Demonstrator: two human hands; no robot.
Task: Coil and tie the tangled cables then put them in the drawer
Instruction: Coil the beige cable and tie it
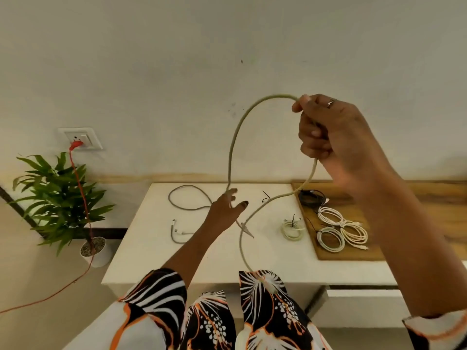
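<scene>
My right hand point(331, 137) is raised high and grips a long grey cable point(233, 137). The cable arcs from that hand down to my left hand point(227, 210), which pinches it lower, above the white table point(151, 248). The cable's other stretch hangs from my right hand in a curve down toward my lap. Its plug end point(246, 229) dangles below my left hand. A tied white coil point(292, 229) lies on the table. Several tied white coils point(341, 231) and a black coil point(310, 197) lie on the wooden surface point(429, 213) to the right.
A loose grey cable point(187, 198) and a short white cable point(177, 232) lie on the table's left part. A black tie point(265, 198) lies near the middle. A potted plant point(60, 198) stands on the floor at left, below a wall socket point(80, 138) with an orange cord point(83, 198).
</scene>
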